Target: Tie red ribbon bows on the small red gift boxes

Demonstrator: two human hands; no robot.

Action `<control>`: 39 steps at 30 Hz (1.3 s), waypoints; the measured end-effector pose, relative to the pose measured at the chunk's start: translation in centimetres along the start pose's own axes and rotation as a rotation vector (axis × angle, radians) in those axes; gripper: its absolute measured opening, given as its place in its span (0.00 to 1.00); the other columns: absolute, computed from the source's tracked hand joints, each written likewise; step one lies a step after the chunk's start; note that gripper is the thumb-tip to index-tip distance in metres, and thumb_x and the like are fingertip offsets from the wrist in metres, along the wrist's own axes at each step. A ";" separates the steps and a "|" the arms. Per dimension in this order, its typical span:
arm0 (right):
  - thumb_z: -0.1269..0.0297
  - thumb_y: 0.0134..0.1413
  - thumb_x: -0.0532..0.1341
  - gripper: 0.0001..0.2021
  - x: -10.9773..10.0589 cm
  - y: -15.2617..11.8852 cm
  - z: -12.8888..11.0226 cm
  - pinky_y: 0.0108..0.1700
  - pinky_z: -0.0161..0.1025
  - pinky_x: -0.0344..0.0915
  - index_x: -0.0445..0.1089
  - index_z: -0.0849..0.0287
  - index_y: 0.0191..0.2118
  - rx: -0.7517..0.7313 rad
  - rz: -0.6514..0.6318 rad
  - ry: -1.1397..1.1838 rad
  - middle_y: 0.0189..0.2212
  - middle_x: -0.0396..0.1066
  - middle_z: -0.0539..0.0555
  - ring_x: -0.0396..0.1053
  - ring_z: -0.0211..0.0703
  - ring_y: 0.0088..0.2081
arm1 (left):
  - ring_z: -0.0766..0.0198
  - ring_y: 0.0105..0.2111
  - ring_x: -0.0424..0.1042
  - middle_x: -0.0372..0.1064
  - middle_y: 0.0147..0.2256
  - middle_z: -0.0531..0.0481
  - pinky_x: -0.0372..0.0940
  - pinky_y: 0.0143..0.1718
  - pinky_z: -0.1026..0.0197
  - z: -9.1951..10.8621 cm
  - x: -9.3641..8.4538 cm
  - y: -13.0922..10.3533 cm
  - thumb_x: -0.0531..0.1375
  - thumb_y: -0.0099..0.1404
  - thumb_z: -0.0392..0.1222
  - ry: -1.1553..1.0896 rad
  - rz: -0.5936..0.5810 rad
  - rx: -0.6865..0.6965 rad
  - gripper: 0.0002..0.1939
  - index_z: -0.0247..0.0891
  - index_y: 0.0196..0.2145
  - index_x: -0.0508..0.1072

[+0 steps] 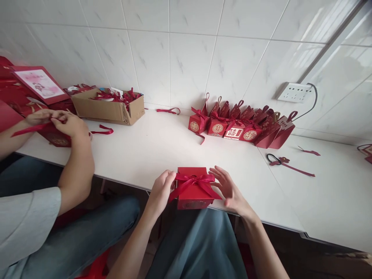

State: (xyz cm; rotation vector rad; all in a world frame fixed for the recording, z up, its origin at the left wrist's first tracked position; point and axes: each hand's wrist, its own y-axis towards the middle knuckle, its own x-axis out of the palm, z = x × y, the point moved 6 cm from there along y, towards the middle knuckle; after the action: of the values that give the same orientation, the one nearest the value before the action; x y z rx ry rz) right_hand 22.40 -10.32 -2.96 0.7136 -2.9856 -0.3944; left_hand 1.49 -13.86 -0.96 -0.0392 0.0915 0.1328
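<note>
A red gift box (186,199) sits at the table's front edge, right before me. Across its top lies a red ribbon (195,179) tied in a bow, with loops to both sides and loose tails. At the box's left side, my left hand (161,190) pinches the bow's left loop between thumb and fingers. My right hand (229,192) is open beside the right loop, its fingers spread and curved. Whether its fingertips touch the ribbon, I cannot tell.
Red gift boxes (217,128) stand in a row by the wall. Ribbon scraps and a black hair tie (273,159) lie to the right. At left, a co-worker's hands (62,120) handle ribbon on another box, near a cardboard box (101,110) of ribbons. A power socket (295,93) is on the wall.
</note>
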 end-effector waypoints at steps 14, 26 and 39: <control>0.59 0.46 0.68 0.49 2.3 -2.5 -4.5 0.56 0.58 0.59 0.34 0.45 0.66 -0.316 0.261 -0.487 0.63 0.46 0.62 0.49 0.59 0.63 | 0.67 0.29 0.68 0.65 0.26 0.54 0.62 0.48 0.53 9.1 5.2 -8.4 0.58 0.61 0.31 0.524 0.192 1.088 0.07 0.41 0.35 0.71; 0.64 0.50 0.66 0.44 0.3 -5.8 -7.0 0.57 0.56 0.61 0.37 0.44 0.65 -0.410 0.395 -0.474 0.64 0.45 0.58 0.46 0.57 0.64 | 0.69 0.26 0.67 0.65 0.24 0.56 0.64 0.49 0.48 11.1 7.3 -10.4 0.58 0.60 0.31 0.530 0.093 1.225 0.09 0.41 0.37 0.71; 0.62 0.41 0.70 0.52 -4.0 -9.4 -8.2 0.57 0.62 0.57 0.35 0.41 0.65 -0.413 0.657 -0.588 0.62 0.48 0.57 0.52 0.59 0.61 | 0.66 0.27 0.68 0.65 0.24 0.54 0.64 0.27 0.66 5.3 5.7 -1.6 0.55 0.61 0.37 0.398 0.152 0.469 0.05 0.38 0.36 0.69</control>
State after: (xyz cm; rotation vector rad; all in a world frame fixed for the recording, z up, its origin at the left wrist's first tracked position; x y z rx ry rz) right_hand 30.93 -18.60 2.62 -0.4979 -3.1939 -1.2741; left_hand 7.84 -14.48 3.81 0.4116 0.5208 0.2513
